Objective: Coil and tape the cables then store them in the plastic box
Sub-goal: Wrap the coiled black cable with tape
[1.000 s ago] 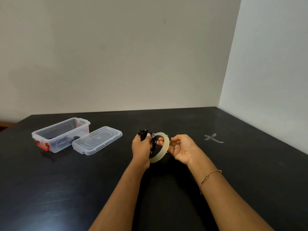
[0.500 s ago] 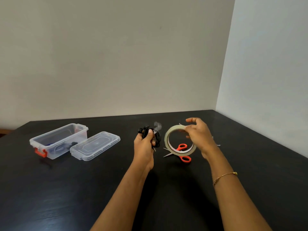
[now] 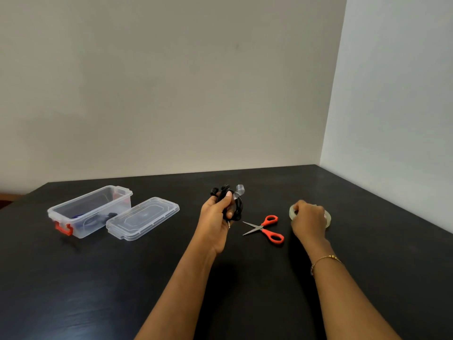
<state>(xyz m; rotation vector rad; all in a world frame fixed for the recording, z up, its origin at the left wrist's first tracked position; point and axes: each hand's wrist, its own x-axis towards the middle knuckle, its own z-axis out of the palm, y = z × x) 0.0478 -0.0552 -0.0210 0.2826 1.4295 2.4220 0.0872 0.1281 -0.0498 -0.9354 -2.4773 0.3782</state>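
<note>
At your far left the clear plastic box [image 3: 89, 211] stands open on the black table [image 3: 73, 290], its red latch [image 3: 64, 228] facing you, with some dark and blue cables lying in its bottom. Its clear lid [image 3: 143, 218] lies flat just beside it on the right, touching or nearly so. Next, your left hand [image 3: 217, 217] is raised above the table and grips the coiled black earphone cable [image 3: 231, 204], fingers curled round the bundle; a strip of clear tape [image 3: 239, 191] sticks up from the top of the coil. Right of that hand, the orange-handled scissors [image 3: 266, 228] lie on the table with blades parted. Further right, your right hand [image 3: 309, 220] is down on the tape roll [image 3: 293, 213], fingers curled over it as it sits on the table.
</note>
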